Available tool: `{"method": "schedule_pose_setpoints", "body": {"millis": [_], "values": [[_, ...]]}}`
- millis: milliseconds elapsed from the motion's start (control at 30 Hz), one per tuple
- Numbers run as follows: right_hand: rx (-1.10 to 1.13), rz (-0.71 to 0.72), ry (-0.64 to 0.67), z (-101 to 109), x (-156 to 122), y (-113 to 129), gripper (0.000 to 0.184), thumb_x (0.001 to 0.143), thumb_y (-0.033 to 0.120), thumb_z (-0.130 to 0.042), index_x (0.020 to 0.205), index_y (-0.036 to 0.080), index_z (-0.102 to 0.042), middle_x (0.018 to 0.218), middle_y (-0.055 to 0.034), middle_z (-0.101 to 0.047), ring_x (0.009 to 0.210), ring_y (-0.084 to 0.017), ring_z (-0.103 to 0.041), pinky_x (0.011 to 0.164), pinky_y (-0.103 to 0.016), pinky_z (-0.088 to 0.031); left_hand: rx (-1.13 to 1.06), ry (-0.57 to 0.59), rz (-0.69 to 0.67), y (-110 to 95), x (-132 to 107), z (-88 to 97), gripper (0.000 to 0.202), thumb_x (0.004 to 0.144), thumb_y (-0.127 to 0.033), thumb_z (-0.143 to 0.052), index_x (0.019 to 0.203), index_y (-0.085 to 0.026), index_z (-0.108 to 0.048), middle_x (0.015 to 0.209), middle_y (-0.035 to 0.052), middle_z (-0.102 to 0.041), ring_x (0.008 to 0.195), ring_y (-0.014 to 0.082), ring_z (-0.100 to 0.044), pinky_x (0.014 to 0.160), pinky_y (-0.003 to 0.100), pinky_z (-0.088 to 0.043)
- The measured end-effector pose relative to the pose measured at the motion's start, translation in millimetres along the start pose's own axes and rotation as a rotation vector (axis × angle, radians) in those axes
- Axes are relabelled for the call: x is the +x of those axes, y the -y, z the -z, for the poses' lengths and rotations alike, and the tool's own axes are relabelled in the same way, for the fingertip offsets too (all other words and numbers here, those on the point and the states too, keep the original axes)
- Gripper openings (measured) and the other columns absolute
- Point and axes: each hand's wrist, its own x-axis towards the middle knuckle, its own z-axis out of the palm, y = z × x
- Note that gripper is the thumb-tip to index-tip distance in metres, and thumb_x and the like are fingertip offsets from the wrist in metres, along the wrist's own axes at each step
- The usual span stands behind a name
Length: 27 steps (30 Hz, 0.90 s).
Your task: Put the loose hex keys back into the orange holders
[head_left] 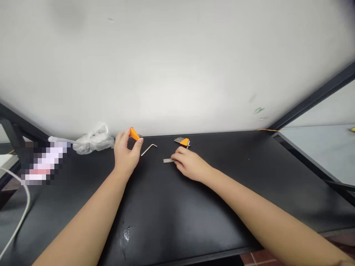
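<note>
My left hand (125, 153) is raised a little above the black table (172, 207) and pinches an orange hex-key holder (134, 134) between thumb and fingers. My right hand (188, 163) lies on the table with its fingers closed on a small bundle of silver hex keys (168, 160). A single loose L-shaped hex key (149, 149) lies between my hands. A second orange holder with several keys in it (182, 140) rests just behind my right hand, near the wall.
A crumpled clear plastic bag (93, 140) lies at the back left against the white wall. A white cable (19, 218) curves over the table's left end. A black frame bar (313, 99) and a pale surface lie to the right.
</note>
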Motion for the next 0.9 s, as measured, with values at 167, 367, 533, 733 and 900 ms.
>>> {"method": "schedule_pose_setpoints", "body": {"millis": [167,367,533,733,900], "values": [[-0.105,0.181,0.064,-11,42,26,0.022,0.095,0.017,-0.054,0.106,0.019,-0.073,0.11,-0.01,-0.06,0.094,-0.02,-0.056,0.084,-0.033,-0.047,-0.012,-0.024,0.022,3,0,2.5,0.043,0.092,-0.041,-0.063,0.131,-0.021,-0.06,0.116,0.0076,-0.062,0.109,0.0236,-0.06,0.101,0.04,-0.048],[-0.086,0.293,0.03,-24,100,21,0.027,0.092,0.012,-0.056,0.112,0.02,-0.073,0.135,-0.0109,-0.058,0.118,-0.025,-0.051,0.097,-0.038,-0.044,-0.007,-0.062,0.051,6,0,8.0,0.04,0.094,-0.041,-0.061,0.128,-0.021,-0.06,0.113,0.0079,-0.062,0.109,0.0232,-0.059,0.099,0.039,-0.048],[-0.008,0.24,0.072,-23,103,14,0.032,0.089,0.003,-0.053,0.113,0.018,-0.069,0.111,-0.0086,-0.066,0.107,-0.022,-0.056,0.092,-0.034,-0.046,-0.005,-0.032,0.034,10,-1,7.6,0.037,0.094,-0.04,-0.061,0.126,-0.021,-0.061,0.114,0.0079,-0.061,0.112,0.0241,-0.058,0.101,0.04,-0.047],[-0.115,0.025,0.04,-6,34,6,0.03,0.087,0.006,-0.055,0.113,0.017,-0.063,0.111,-0.0116,-0.062,0.106,-0.026,-0.055,0.092,-0.038,-0.045,-0.028,0.08,-0.063,1,-8,0.6,0.043,0.093,-0.038,-0.063,0.132,-0.022,-0.057,0.118,0.0083,-0.061,0.115,0.026,-0.056,0.105,0.043,-0.046],[-0.216,-0.155,0.062,12,-16,-2,0.028,0.085,0.009,-0.056,0.11,0.019,-0.065,0.109,-0.0134,-0.063,0.101,-0.028,-0.056,0.083,-0.038,-0.045,-0.029,0.352,-0.238,-25,-21,-6.0,0.048,0.093,-0.036,-0.063,0.137,-0.021,-0.054,0.124,0.0098,-0.061,0.117,0.0277,-0.054,0.105,0.046,-0.044]]}}
